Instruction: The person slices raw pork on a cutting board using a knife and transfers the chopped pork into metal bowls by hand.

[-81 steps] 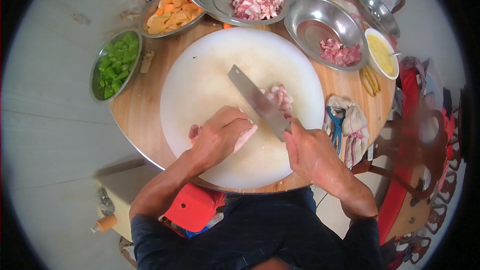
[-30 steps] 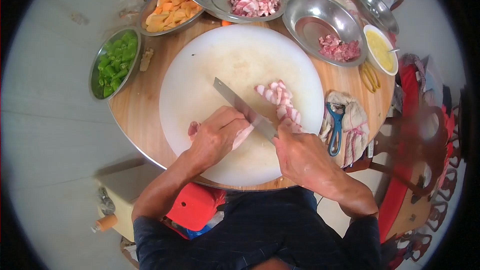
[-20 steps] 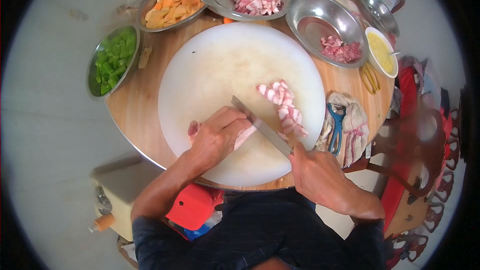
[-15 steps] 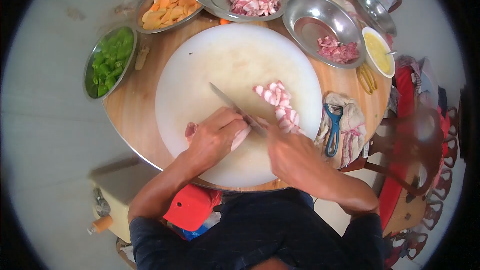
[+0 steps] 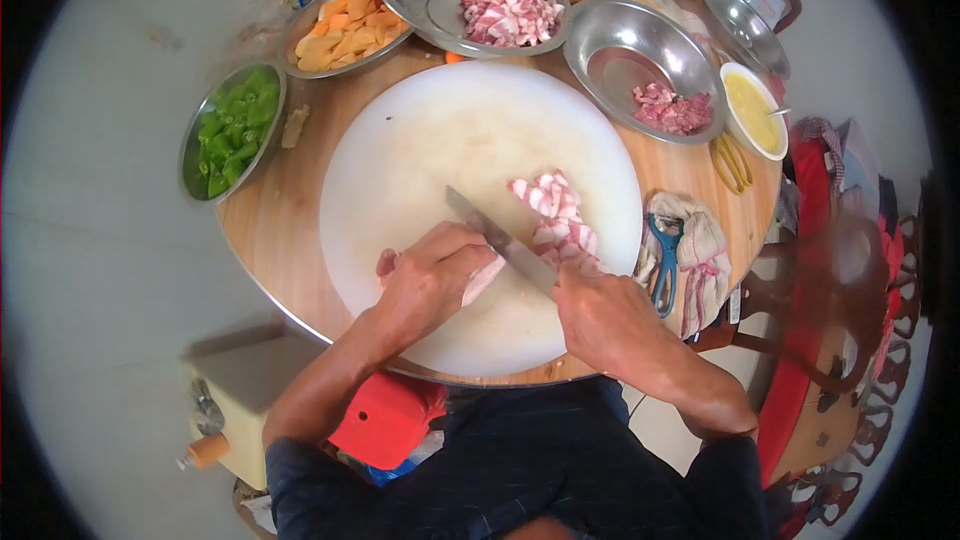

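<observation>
On the round white cutting board, my left hand grips a strip of raw meat, whose other end shows past my knuckles on the left. My right hand is wrapped around the handle of a knife. The blade slants up and to the left, beside the cut end of the strip and the left fingertips. To the right of the blade lies a row of sliced fatty meat pieces. The knife's handle is hidden in my fist.
Metal bowls ring the board: green peppers, orange slices, chopped meat and a smaller meat portion. A white bowl of yellow paste stands right. A blue peeler lies on a cloth. A red stool is below.
The knife and my right hand have moved slightly right and down, away from the strip's cut end. My left hand keeps its grip on the meat. The view has shifted a little.
</observation>
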Demonstrator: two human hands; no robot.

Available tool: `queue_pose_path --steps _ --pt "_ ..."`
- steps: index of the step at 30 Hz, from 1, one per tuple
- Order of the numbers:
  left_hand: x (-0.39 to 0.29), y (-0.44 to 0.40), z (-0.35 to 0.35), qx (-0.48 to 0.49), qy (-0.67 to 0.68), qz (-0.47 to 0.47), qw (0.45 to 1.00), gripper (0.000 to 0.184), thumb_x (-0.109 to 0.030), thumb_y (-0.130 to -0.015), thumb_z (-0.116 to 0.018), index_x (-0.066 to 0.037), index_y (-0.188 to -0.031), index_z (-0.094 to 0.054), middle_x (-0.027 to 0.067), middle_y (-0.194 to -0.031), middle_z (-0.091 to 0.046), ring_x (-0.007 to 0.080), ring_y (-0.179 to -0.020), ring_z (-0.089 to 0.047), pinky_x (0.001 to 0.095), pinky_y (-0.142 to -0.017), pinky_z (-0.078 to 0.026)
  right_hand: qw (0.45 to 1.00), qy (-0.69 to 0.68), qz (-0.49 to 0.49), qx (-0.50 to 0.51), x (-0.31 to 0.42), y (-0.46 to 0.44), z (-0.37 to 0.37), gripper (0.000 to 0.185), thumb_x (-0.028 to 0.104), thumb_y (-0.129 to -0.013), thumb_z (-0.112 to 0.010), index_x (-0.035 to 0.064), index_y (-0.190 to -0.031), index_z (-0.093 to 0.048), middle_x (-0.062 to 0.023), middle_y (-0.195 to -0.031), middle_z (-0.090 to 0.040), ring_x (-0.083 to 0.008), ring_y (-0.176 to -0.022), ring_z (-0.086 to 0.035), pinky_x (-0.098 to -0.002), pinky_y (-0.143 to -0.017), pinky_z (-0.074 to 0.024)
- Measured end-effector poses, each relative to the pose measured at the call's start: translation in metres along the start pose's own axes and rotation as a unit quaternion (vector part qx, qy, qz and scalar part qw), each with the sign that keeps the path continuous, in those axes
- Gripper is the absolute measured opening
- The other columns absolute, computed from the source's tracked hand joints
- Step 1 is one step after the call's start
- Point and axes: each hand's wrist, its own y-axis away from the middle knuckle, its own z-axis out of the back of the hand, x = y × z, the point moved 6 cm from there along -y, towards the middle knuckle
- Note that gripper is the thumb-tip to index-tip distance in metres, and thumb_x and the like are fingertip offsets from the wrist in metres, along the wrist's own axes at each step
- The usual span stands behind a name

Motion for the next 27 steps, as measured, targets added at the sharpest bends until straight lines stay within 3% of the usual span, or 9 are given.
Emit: queue_pose_path --steps 4,8,10,20,27 --pt "0.001 0.002 -0.001 -0.002 0.002 -0.001 1.000 0.023 0.003 -0.077 -0.085 -0.005 -0.097 -0.078 0.0089 -0.104 -0.074 0.0278 -0.098 -0.074 0.0371 -0.079 -0.061 0.997 -0.011 -0.064 -0.030 -0.016 -0.002 0.006 0.038 0.012 -0.105 -0.064 -0.0162 -0.130 -0.060 -0.0294 -0.073 -0.070 -0.0480 -0.068 -0.073 -0.0555 -0.062 -0.0587" --pt "-0.001 0.006 -0.002 -0.027 0.001 -0.013 1.000 0.024 0.003 -0.076 -0.086 -0.005 -0.097 -0.077 0.0093 -0.103 -0.073 0.0282 -0.099 -0.073 0.0385 -0.079 -0.060 0.993 -0.067 -0.002 -0.093 -0.003 0.004 0.018 0.031 0.009 -0.104 -0.066 -0.0144 -0.124 -0.061 -0.0285 -0.073 -0.069 -0.0485 -0.067 -0.072 -0.0558 -0.062 -0.0574" --pt "0.000 0.007 -0.001 -0.031 -0.002 -0.012 0.999 0.025 0.003 -0.076 -0.086 -0.005 -0.098 -0.077 0.0094 -0.104 -0.073 0.0283 -0.099 -0.073 0.0390 -0.079 -0.060 0.994 -0.075 0.040 -0.075 0.004 0.003 0.012 0.032 0.012 -0.106 -0.058 -0.0163 -0.121 -0.060 -0.0287 -0.073 -0.070 -0.0464 -0.066 -0.074 -0.0546 -0.058 -0.0593" --pt "0.001 0.005 -0.002 -0.005 0.001 -0.004 1.000 0.026 0.004 -0.075 -0.083 -0.004 -0.099 -0.077 0.0087 -0.107 -0.073 0.0289 -0.100 -0.073 0.0384 -0.083 -0.060 0.998 -0.048 0.039 -0.002 0.012 0.009 0.011 0.039 0.004 -0.098 -0.060 -0.0210 -0.127 -0.056 -0.0280 -0.072 -0.071 -0.0447 -0.064 -0.075 -0.0513 -0.058 -0.0608" --pt "0.002 0.007 -0.004 -0.018 0.006 0.000 1.000 0.023 0.005 -0.076 -0.082 -0.004 -0.096 -0.077 0.0087 -0.105 -0.073 0.0277 -0.099 -0.074 0.0378 -0.081 -0.060 0.997 -0.035 0.015 0.074 0.012 0.015 0.011 0.029 0.002 -0.093 -0.061 -0.0164 -0.115 -0.058 -0.0294 -0.073 -0.071 -0.0460 -0.069 -0.076 -0.0530 -0.061 -0.0611"
